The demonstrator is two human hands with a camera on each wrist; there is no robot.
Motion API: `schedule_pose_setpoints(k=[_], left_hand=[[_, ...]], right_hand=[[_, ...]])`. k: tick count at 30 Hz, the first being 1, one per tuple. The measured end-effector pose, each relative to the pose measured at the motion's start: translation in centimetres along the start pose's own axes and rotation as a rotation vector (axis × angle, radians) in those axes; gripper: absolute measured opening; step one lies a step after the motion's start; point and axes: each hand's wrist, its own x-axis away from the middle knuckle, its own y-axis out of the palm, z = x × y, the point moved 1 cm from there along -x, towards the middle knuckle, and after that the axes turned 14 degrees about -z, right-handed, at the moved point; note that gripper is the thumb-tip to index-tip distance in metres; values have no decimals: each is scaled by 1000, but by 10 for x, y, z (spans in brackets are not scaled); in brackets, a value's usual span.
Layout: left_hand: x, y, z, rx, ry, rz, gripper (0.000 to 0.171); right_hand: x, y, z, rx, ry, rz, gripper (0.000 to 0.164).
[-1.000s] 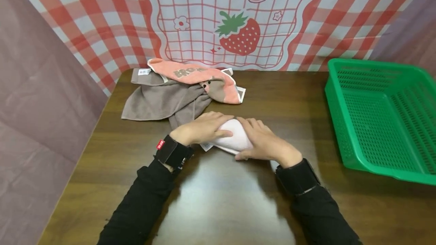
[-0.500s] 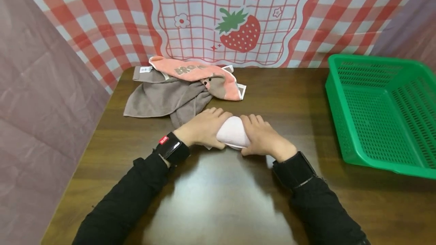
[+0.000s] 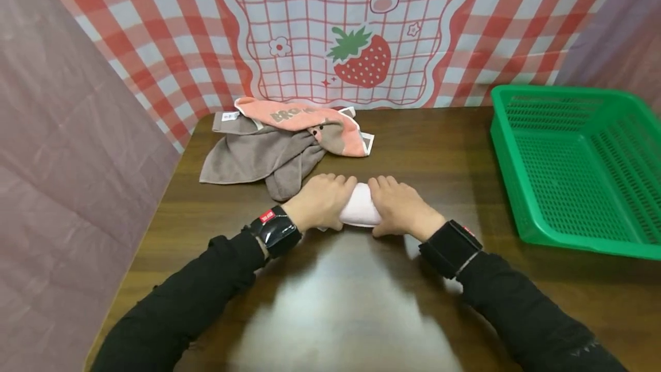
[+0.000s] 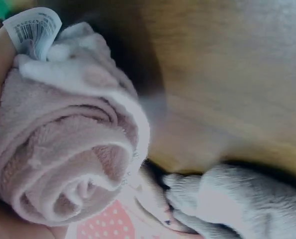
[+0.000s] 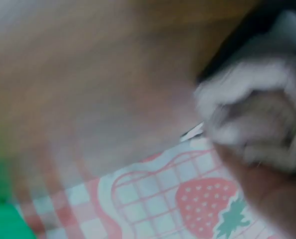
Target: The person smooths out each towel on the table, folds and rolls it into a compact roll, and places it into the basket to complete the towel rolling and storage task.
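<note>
A pale pink towel, rolled into a thick bundle, lies on the wooden table between both hands. My left hand grips its left end, and my right hand holds the other. The left wrist view shows the spiral end of the rolled towel, with a white label sticking out near the fingers. Blur softens the right wrist view, where the roll's other end shows its hollow folds. The underside of the roll is hidden.
Behind the left hand lie a crumpled grey-brown towel and a coral towel with a bear face. A green plastic basket stands at the right. A red-checked strawberry cloth hangs along the table's back edge.
The pink towel's flap at the near side has been rolled in, making the bundle more compact. My left thumb has moved from its top to its near side. The head view has shifted slightly.
</note>
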Motion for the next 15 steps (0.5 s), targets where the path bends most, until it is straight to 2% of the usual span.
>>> schedule_pose_setpoints(k=[4,7,11,15], left_hand=[[-6,-20,14,-18,32,42,72],[-12,-44,23,-57,45,113,70],[-23,-80,35,-114,49,187,68],[-35,-111,54,-109,44,199,69]], right_hand=[[23,-16,20,-32,-89,-39,68],[43,-36,35,-61,-111,-24,64],[70,-65,54,-100,-84,-14,67],[95,-85,72,-131,-16,-32,76]])
